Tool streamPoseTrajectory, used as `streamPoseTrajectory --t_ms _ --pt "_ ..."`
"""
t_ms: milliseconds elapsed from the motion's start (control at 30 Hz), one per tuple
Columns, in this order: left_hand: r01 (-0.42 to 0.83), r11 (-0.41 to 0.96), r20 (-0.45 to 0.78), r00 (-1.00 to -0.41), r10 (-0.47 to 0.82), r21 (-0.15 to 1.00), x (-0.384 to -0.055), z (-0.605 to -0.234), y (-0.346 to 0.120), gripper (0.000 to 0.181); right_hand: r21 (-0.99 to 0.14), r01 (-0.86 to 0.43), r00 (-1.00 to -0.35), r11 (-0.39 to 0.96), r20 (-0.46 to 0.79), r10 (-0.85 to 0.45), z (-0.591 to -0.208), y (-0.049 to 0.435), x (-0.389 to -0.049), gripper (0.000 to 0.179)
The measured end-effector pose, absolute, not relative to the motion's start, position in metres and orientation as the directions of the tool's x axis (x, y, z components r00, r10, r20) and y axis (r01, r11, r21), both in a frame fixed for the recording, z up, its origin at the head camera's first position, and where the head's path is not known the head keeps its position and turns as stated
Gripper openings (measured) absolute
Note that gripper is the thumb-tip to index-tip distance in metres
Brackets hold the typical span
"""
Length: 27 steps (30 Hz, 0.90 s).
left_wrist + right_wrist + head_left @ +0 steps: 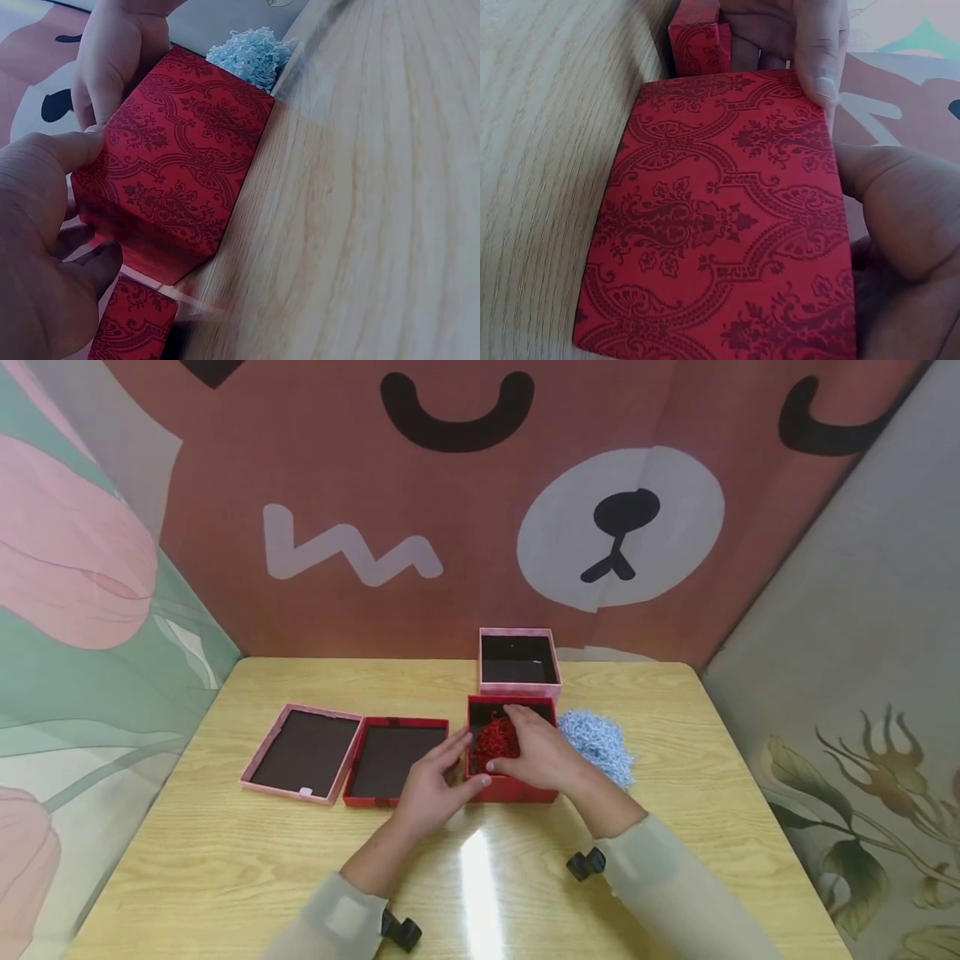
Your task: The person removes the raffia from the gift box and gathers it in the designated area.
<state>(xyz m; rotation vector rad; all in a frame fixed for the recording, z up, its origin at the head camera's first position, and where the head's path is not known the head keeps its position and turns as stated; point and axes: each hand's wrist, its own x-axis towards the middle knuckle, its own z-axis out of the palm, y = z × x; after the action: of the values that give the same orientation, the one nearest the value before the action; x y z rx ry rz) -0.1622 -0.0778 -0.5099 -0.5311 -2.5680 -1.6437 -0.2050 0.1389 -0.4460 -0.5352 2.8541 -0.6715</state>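
Note:
A red patterned box (513, 791) stands in the middle of the table, a clump of red shredded paper (497, 739) inside it. My left hand (429, 787) grips the box at its near left corner; in the left wrist view its thumb lies at the front rim and the fingers along the side. From the right, my right hand (543, 750) reaches over the rim into the box, thumb and fingers spread around the red shredded paper. In the right wrist view the box's patterned front (720, 217) hides the fingertips.
A pink box (520, 687) with a dark inside stands behind the red one. Light blue shredded paper (597, 745) lies in a heap to the right. To the left are a red lid (397, 760) and a pink-rimmed lid (303, 752), insides up. A wall bounds the table's back.

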Motion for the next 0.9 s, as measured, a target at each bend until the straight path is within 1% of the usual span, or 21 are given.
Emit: streamPoseTrajectory --t_ms 367,633,767,900 --pt "0.295 0.381 0.214 -0.947 0.241 0.877 -0.161 -0.510 -0.077 0.073 -0.417 -0.289 -0.913 0.862 -0.151 -0.380 -0.450 0.130 -0.218 0.112" --pt "0.283 0.380 0.204 -0.950 0.236 0.881 -0.163 -0.512 -0.078 0.072 -0.380 -0.270 -0.897 0.885 -0.235 -0.375 -0.462 0.123 -0.231 0.114" --pt "0.276 0.388 0.194 -0.952 0.238 0.879 -0.164 -0.510 -0.077 0.072 -0.408 -0.273 -0.882 0.871 -0.255 -0.395 -0.470 0.124 -0.236 0.110" --pt "0.272 0.389 0.190 -0.953 0.237 0.880 -0.164 -0.510 -0.079 0.073 -0.473 -0.288 -0.862 0.833 -0.252 -0.440 -0.474 0.124 -0.241 0.105"
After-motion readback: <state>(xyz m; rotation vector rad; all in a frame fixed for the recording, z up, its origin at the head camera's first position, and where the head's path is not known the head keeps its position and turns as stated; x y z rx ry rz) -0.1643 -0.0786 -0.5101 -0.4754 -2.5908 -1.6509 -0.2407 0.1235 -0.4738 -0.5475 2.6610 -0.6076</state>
